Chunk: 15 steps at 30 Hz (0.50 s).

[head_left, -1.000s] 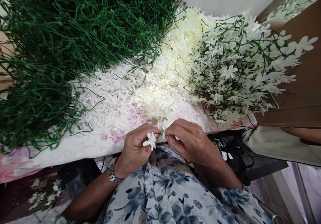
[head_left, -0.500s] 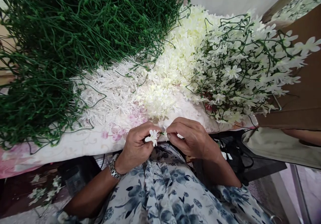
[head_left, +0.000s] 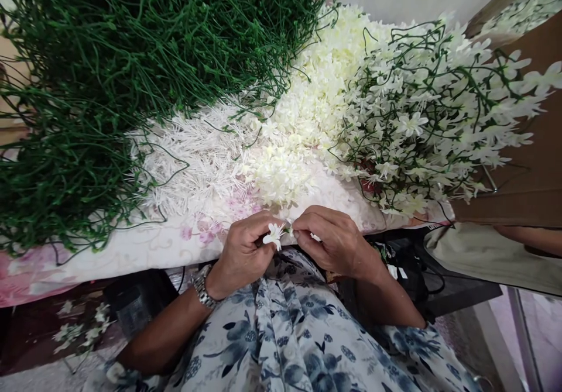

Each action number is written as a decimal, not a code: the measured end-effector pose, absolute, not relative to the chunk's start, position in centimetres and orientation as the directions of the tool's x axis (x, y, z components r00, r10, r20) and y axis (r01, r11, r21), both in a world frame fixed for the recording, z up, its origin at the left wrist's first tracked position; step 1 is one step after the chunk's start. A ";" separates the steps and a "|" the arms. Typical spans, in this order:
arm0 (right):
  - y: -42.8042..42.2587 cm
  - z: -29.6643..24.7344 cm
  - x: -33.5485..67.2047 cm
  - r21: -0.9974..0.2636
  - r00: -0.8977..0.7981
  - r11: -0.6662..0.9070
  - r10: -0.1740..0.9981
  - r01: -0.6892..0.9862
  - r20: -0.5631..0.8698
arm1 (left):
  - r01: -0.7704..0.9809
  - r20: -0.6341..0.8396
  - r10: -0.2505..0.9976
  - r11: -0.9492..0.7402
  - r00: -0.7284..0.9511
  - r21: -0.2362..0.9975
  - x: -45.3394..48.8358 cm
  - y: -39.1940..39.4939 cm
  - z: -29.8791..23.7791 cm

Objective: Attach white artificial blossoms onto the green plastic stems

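Surface: floral cloth (head_left: 144, 246) under heaps.
Ten o'clock: green stems (head_left: 132, 58).
Centre: loose blossoms (head_left: 302, 123).
Left hand (head_left: 241, 254): pinching white flower (head_left: 274, 235).
Right hand (head_left: 336, 243): fingertips pinched at the flower's stem.

No readable text, label or number anywhere.

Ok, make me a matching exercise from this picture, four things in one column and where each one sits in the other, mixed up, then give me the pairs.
Things:
1. green stems pile
2. loose cream blossoms
3. wristwatch
4. single white flower

Places:
A. on the left hand's wrist
B. pinched in the fingertips, where the left hand and the right hand meet
C. upper left of the cloth
D. middle of the cloth, between the white spiky pieces and the finished sprays

Pairs: 1-C, 2-D, 3-A, 4-B
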State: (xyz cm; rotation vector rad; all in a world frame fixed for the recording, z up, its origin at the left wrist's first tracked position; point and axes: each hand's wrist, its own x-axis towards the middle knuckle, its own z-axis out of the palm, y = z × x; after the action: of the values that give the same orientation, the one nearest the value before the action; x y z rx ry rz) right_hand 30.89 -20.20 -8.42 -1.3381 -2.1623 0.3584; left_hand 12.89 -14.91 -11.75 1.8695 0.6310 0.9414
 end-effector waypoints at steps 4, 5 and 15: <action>-20.5 -8.3 30.4 -0.352 -0.351 0.481 0.859 0.803 0.372 | 0.067 0.321 0.784 -0.416 0.532 0.907 13.0 -15.0 -11.5; -20.6 -8.4 30.3 -0.310 -0.367 0.495 0.845 0.812 0.388 | 0.070 0.316 0.794 -0.409 0.520 0.910 13.0 -15.0 -11.4; -21.0 -8.7 30.2 -0.217 -0.442 0.553 0.801 0.804 0.404 | 0.072 0.318 0.782 -0.417 0.536 0.906 12.7 -14.8 -11.4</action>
State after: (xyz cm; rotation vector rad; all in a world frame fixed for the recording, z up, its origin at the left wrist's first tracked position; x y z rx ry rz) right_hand 30.16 -20.99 -8.68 -1.2963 -2.3286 -0.0095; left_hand 12.72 -14.85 -11.41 1.8410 0.7038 0.9550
